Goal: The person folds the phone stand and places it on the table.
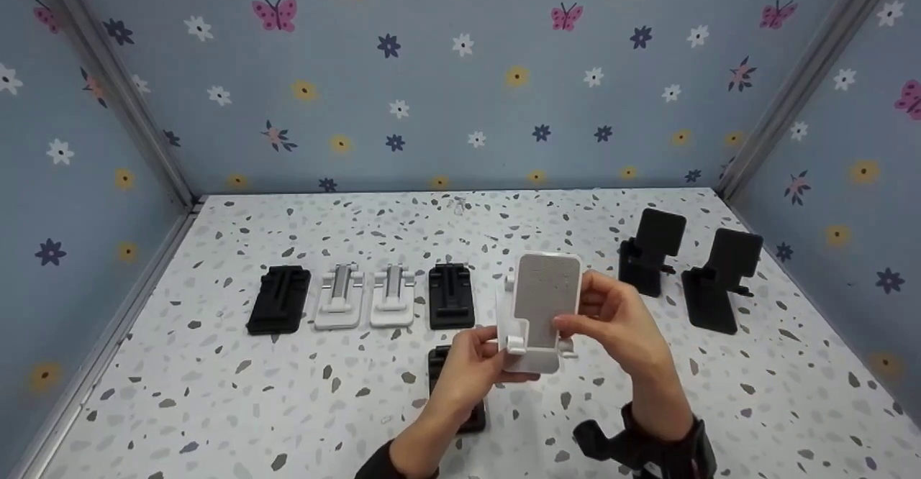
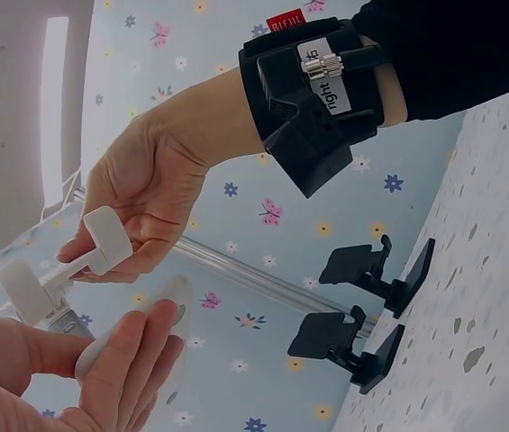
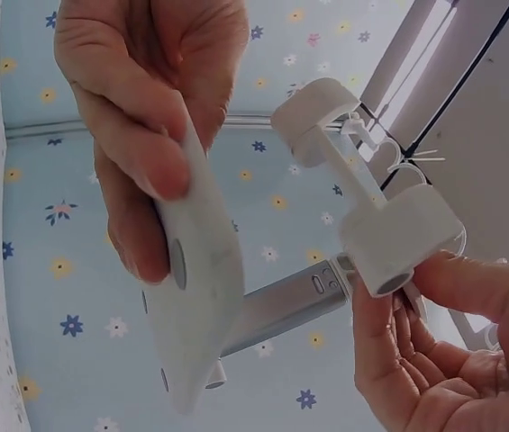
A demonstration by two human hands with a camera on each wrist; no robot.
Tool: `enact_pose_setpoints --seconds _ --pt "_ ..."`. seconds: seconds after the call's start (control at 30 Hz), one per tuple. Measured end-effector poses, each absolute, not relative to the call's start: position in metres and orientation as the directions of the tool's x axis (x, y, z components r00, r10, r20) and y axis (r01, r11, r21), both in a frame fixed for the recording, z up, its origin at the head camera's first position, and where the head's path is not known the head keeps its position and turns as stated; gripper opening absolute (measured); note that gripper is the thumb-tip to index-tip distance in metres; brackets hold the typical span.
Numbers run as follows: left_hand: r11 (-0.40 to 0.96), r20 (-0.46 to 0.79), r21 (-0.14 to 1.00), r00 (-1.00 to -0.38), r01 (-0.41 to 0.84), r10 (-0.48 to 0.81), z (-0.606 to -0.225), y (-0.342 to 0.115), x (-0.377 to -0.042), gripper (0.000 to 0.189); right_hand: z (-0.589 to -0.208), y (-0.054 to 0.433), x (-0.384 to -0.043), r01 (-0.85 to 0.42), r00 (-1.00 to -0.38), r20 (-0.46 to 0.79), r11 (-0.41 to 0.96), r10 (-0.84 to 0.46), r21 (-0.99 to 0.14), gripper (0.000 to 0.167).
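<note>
A white phone stand (image 1: 548, 288) with a grey pad on its plate is held unfolded above the table. My left hand (image 1: 468, 364) grips its base; in the right wrist view the fingers curl round that white base (image 3: 204, 270). With thumb and fingers, my right hand (image 1: 626, 328) pinches the right edge of the padded plate. A silvery arm (image 3: 290, 306) joins base and plate in the right wrist view. Partly hidden behind my left hand and forearm, a black folded phone stand (image 1: 475, 418) lies on the table.
Left of the hands, a row holds a black folded stand (image 1: 279, 299), two white folded stands (image 1: 339, 299) (image 1: 393, 299) and another black one (image 1: 451, 298). Two black unfolded stands (image 1: 658, 234) (image 1: 732, 259) stand at the right. Patterned walls (image 1: 460, 90) enclose the speckled table (image 1: 216, 393).
</note>
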State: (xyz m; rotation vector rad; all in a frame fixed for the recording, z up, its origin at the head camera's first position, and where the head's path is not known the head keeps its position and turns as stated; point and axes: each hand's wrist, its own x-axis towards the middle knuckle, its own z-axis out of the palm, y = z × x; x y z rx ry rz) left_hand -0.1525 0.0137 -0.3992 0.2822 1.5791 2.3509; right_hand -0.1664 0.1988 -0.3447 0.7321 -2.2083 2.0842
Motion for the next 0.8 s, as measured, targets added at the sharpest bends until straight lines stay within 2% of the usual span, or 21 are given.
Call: enact_pose_setpoints --seconds 0.23,0.33,0.57,0.8 --pt "-0.376 0.011 0.918 -0.939 -0.127 0.344 -0.399 0.013 -0.151 0.033 -0.351 0.190 -0.171 -0.385 -0.914 0.367 0.087 -0.174 -0.919 0.027" --pt "-0.396 0.012 0.908 -0.938 -0.135 0.347 -0.400 0.014 -0.150 0.033 -0.356 0.187 -0.176 -0.428 -0.903 0.416 0.122 -0.110 -0.896 0.028" --pt "-0.406 0.017 0.903 -0.933 -0.141 0.360 -0.400 0.017 -0.149 0.033 -0.365 0.181 -0.183 -0.572 -0.809 0.588 0.234 -0.002 -0.786 0.019" --pt "-0.409 0.008 0.900 -0.932 -0.151 0.362 -0.398 0.017 -0.148 0.034 -0.369 0.179 -0.187 -0.650 -0.710 0.703 0.351 0.038 -0.674 0.021"
